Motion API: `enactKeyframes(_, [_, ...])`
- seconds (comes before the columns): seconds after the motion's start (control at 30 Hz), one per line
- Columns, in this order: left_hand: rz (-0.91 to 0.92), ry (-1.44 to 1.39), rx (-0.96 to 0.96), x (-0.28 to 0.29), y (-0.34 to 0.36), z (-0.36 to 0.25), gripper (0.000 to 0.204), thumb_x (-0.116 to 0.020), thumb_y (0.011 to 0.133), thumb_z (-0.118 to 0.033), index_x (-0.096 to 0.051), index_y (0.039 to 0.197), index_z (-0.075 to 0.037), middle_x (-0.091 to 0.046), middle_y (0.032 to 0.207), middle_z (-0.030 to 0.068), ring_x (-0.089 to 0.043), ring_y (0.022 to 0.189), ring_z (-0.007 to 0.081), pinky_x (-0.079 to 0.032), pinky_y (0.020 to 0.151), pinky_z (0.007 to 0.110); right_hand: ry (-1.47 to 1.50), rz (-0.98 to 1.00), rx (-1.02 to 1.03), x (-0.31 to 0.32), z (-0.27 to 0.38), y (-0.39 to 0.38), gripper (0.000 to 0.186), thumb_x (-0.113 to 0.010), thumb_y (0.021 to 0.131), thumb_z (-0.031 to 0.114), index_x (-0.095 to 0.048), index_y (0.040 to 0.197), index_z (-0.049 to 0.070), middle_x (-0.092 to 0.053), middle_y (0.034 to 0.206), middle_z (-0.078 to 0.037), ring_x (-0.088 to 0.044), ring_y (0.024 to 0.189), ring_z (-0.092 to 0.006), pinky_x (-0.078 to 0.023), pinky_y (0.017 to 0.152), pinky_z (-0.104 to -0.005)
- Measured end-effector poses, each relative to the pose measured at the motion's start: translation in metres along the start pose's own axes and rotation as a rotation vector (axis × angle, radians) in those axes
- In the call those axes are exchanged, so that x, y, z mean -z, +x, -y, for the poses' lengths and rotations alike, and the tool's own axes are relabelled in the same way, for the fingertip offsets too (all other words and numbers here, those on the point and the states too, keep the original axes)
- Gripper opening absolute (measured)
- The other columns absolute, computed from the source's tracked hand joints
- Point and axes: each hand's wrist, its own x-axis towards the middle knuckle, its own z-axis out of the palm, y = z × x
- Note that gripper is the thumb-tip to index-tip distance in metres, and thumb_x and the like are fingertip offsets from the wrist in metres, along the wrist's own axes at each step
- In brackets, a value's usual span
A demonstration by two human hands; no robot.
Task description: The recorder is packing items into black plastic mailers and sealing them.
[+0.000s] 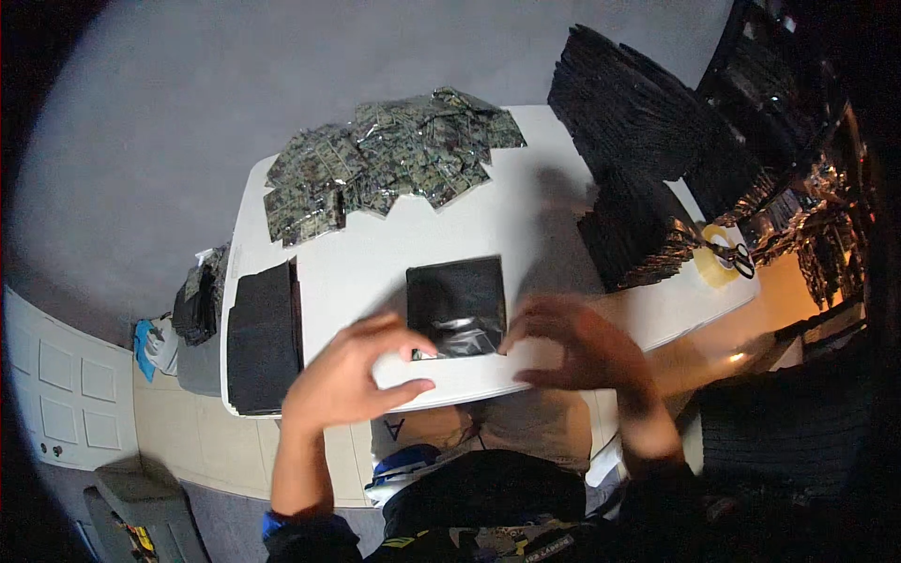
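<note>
The left hand [347, 373] and right hand [587, 345] face each other at the table's [343, 286] near edge. The left thumb and index finger spread in a curve; the blurred right fingers bend inward, thumb apart. Both forearms emerge from dark sleeves [314, 540].

White rectangular table [375, 281]: plastic-wrapped camouflage packets [385, 155] upper centre, glossy square black packet [455, 291] mid-frame, flat black stack [263, 342] left, layered black pile [629, 211] right.
</note>
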Motion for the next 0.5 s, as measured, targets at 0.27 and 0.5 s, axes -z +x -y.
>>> enactKeyframes(0.27, [-0.300,0.316,-0.042,-0.065,0.025,0.025,0.056,-0.066,0.105,-0.029,-0.059,0.154,-0.003,-0.054,0.156,0.0224,-0.047,0.149,0.0441,-0.036,0.125,0.054,-0.261,-0.354,-0.256,-0.070,-0.019,0.005,0.042,-0.087,0.087,0.013,-0.068,0.124,0.009,-0.068,0.116,-0.015,-0.067,0.114,-0.0383,-0.054,0.102,-0.0490])
enactKeyframes(0.5, [-0.138,0.607,0.039,-0.102,0.064,0.061,0.080,-0.050,0.110,-0.051,-0.033,0.170,0.000,-0.031,0.178,0.0204,-0.021,0.167,0.0433,-0.016,0.132,0.067,-0.600,-0.174,-0.328,-0.131,-0.049,0.040,0.074,-0.055,0.107,0.038,-0.040,0.164,-0.006,-0.038,0.173,-0.025,-0.029,0.164,-0.0401,-0.021,0.132,-0.0593])
